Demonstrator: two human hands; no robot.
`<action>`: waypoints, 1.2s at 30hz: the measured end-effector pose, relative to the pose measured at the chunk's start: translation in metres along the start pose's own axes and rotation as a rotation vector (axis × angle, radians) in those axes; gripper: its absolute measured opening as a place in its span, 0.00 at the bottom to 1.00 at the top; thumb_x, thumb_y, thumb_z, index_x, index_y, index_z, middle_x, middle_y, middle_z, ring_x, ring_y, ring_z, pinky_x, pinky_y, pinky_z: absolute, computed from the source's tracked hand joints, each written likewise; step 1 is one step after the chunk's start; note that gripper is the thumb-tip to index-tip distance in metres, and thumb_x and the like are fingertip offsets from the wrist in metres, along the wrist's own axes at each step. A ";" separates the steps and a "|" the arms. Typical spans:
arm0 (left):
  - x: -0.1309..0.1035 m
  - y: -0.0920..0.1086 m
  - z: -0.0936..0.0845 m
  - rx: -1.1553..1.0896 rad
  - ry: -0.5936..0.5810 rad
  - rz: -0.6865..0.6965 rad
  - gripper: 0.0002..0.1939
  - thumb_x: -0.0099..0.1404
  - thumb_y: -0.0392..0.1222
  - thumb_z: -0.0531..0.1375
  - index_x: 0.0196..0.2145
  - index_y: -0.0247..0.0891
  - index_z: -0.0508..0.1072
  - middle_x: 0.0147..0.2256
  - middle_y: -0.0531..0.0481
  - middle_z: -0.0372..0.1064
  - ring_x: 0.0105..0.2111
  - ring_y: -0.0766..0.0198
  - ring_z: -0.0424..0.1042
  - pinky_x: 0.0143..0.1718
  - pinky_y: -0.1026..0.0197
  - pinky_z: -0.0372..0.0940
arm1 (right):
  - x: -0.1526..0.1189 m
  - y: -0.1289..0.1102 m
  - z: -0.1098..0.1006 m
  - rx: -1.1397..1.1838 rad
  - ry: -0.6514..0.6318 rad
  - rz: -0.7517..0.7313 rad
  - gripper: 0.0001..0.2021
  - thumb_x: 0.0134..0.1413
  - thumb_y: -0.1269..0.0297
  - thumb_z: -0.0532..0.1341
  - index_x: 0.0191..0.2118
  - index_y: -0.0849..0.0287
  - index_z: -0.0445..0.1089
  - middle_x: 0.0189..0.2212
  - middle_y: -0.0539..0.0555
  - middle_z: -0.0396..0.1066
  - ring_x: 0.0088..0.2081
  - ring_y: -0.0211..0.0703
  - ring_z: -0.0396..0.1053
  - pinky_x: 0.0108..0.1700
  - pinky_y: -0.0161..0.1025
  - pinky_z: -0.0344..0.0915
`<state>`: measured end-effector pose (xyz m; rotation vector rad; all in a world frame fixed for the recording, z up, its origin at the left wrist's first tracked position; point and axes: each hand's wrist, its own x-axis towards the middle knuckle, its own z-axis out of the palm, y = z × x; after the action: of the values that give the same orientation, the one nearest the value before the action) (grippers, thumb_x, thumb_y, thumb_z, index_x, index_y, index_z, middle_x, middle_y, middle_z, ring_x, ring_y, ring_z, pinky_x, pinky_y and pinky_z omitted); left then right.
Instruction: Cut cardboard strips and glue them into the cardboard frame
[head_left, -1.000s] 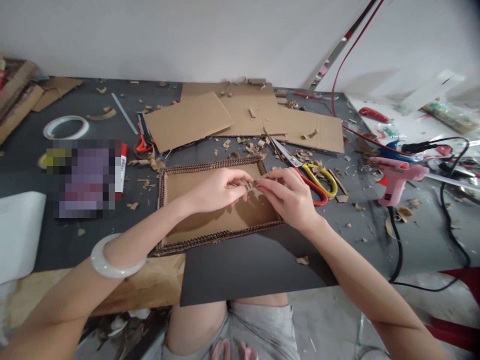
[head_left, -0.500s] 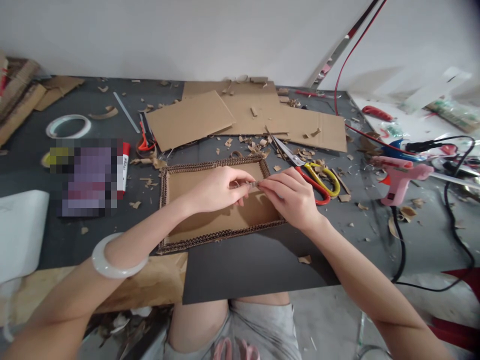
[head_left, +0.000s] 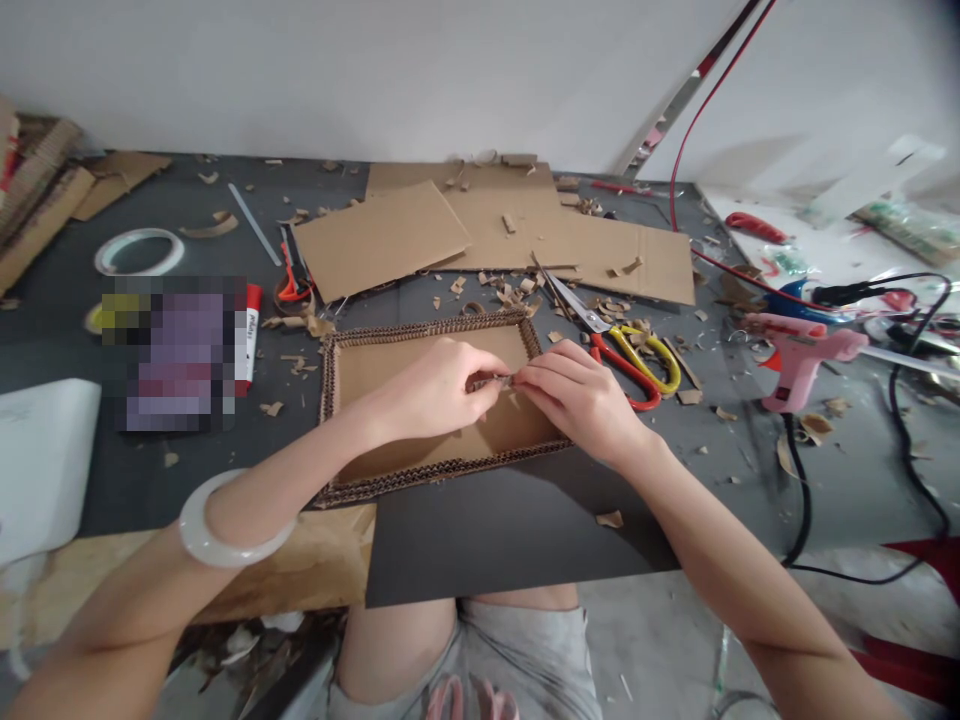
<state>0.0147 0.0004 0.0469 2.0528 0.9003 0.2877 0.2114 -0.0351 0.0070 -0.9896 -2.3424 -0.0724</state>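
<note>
My left hand (head_left: 442, 388) and my right hand (head_left: 581, 398) meet above a shallow cardboard tray (head_left: 431, 470) whose low walls are corrugated strips. Between the fingertips of both hands is a small strip of cardboard (head_left: 504, 381), mostly covered by the fingers. Each hand is closed in a pinch on it. To the right of my right hand lie scissors (head_left: 592, 315) with one red and one yellow handle, blades pointing away to the upper left.
Flat cardboard sheets (head_left: 510, 235) and many scraps lie behind the tray. A pink glue gun (head_left: 806, 355) with a black cord stands at right. On the left are a tape roll (head_left: 139, 252), a marker (head_left: 247, 340), a box cutter (head_left: 296, 270) and a white object (head_left: 45, 465).
My left fingers have curled closer around the strip, and the fingertips have dropped slightly. The tray and tools stay where they were.
</note>
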 end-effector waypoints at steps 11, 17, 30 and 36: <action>0.005 -0.008 -0.003 -0.107 0.036 -0.071 0.13 0.61 0.36 0.53 0.39 0.33 0.75 0.26 0.49 0.75 0.24 0.66 0.74 0.23 0.69 0.66 | 0.003 0.003 -0.003 -0.034 -0.012 0.054 0.06 0.59 0.72 0.53 0.35 0.59 0.66 0.31 0.56 0.71 0.35 0.44 0.62 0.38 0.41 0.65; 0.003 -0.002 0.000 -0.139 0.080 -0.093 0.12 0.61 0.36 0.53 0.39 0.33 0.73 0.29 0.47 0.75 0.26 0.65 0.76 0.21 0.71 0.65 | 0.000 0.003 0.001 -0.049 0.120 0.133 0.04 0.55 0.67 0.59 0.30 0.58 0.66 0.26 0.55 0.70 0.31 0.44 0.65 0.33 0.41 0.64; -0.001 0.008 0.004 -0.186 0.055 -0.110 0.10 0.63 0.37 0.54 0.41 0.32 0.70 0.34 0.44 0.74 0.26 0.64 0.75 0.19 0.69 0.65 | 0.003 -0.002 0.001 0.180 0.106 0.317 0.04 0.56 0.71 0.56 0.31 0.57 0.64 0.25 0.51 0.65 0.28 0.39 0.63 0.29 0.36 0.61; -0.002 0.008 0.007 -0.028 0.070 -0.097 0.13 0.60 0.33 0.54 0.43 0.31 0.71 0.32 0.46 0.74 0.24 0.67 0.72 0.25 0.66 0.64 | 0.002 -0.004 0.003 0.228 0.074 0.277 0.05 0.55 0.74 0.55 0.31 0.58 0.63 0.26 0.52 0.66 0.30 0.39 0.62 0.33 0.38 0.62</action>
<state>0.0206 -0.0085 0.0495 1.9772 1.0304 0.3191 0.2062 -0.0360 0.0065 -1.1620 -2.0714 0.2563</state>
